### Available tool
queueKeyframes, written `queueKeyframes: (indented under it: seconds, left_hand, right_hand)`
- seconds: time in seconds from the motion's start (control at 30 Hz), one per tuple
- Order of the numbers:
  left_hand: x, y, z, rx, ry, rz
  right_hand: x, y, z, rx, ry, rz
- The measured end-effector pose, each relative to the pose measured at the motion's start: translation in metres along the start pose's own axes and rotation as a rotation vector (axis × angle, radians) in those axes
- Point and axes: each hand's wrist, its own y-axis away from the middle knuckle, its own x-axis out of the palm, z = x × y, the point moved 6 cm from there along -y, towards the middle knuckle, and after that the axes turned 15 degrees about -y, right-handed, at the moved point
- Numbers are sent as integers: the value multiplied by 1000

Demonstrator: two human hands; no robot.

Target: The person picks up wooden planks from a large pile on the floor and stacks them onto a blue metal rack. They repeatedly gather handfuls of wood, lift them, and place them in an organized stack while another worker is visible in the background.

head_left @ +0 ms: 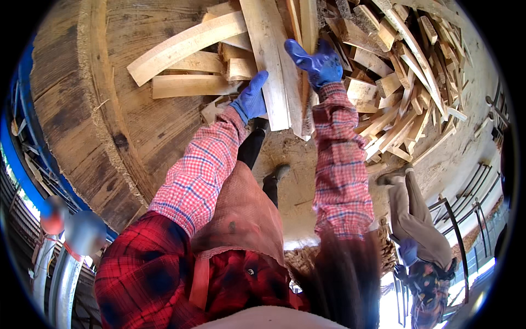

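Note:
Several long pale wooden boards (265, 60) lie side by side in front of me, their near ends jutting toward me. My left hand (250, 100), in a blue glove, grips the left edge of the nearest board; its thumb shows along the edge and its other fingers are hidden behind the wood. My right hand (322, 64), in a matching glove, is at the right side of the boards. Its thumb is spread wide to the left, over or against a narrower wood strip (309, 27), and it holds nothing that I can see.
Curved wood offcuts (186, 46) lie left of the boards on a wide plank surface (71, 104). A large heap of wood pieces (397, 71) spreads at the right. Another person (419, 236) is at the lower right near dark metal rails (457, 247). Metal posts (74, 274) stand at the lower left.

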Motion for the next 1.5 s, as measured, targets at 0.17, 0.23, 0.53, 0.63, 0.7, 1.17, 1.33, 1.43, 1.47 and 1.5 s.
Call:
queueKeyframes:
  seconds: [0.17,0.23,0.53,0.63,0.7,1.17,1.33,1.43,1.47,1.5]
  left_hand:
    - [-3,6,-1,-59,17,-64]
    - [-25,14,13,-74,8,-41]
    - [99,176,0,-244,-1063,-150]
    - [114,230,56,-216,-992,-169]
    - [124,268,114,-272,-874,-195]
    - [203,476,552,-408,-1667,732]
    - [250,578,728,-430,-1829,1263]
    - [303,632,820,-138,-1949,1692]
    - [322,653,854,-370,-1906,1703]
    - [341,677,889,-605,-1851,1704]
  right_hand:
    - [10,-23,4,-51,-295,157]
    - [7,-18,15,-48,-490,272]
    - [51,152,-27,387,-1604,599]
    - [35,223,-34,239,-1772,615]
    - [20,269,-47,145,-1849,764]
    - [57,809,-397,-58,-2300,-629]
    - [88,1049,-465,19,-2480,-1510]
    - [84,1164,-495,-199,-2428,-1840]
    - [77,1209,-508,-324,-2238,-1984]
    - [70,1253,-521,-435,-2037,-2111]
